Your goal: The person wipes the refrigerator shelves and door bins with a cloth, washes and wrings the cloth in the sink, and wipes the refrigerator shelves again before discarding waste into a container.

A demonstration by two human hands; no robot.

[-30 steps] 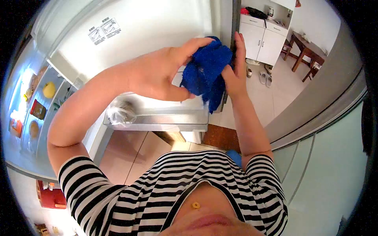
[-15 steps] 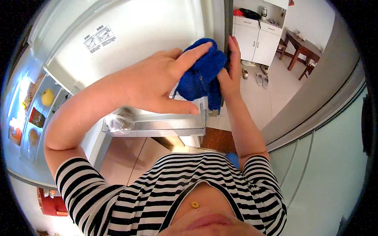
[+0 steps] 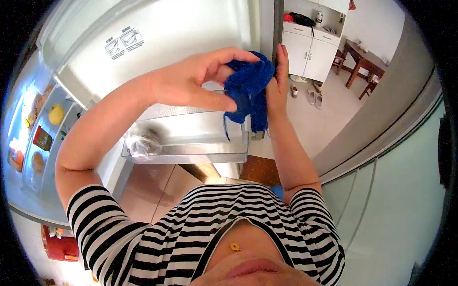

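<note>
My left hand [image 3: 210, 81] has its fingers and thumb curled round a bunched blue cloth [image 3: 250, 86] at the inner edge of the open fridge door [image 3: 191, 28]. One loose corner of the cloth hangs down beside the thumb. On the door's far edge rests my right hand [image 3: 277, 93], its fingers extended upward along the outer side; its thumb is partly hidden behind the cloth. Below my left hand, a clear door shelf [image 3: 200, 155] carries a knotted plastic bag [image 3: 143, 140] with something dark inside.
Lit fridge shelves at the left hold a yellow fruit [image 3: 56, 114] and a jar [image 3: 42, 138]. Beyond the door are a white cabinet [image 3: 307, 52], shoes [image 3: 315, 98] and a wooden table [image 3: 365, 57]. A grey curved panel [image 3: 381, 114] stands at the right.
Against half a second ago, my left fingers have closed in on the cloth, and its folds have changed shape, with a corner now dangling. My right hand remains at the door edge.
</note>
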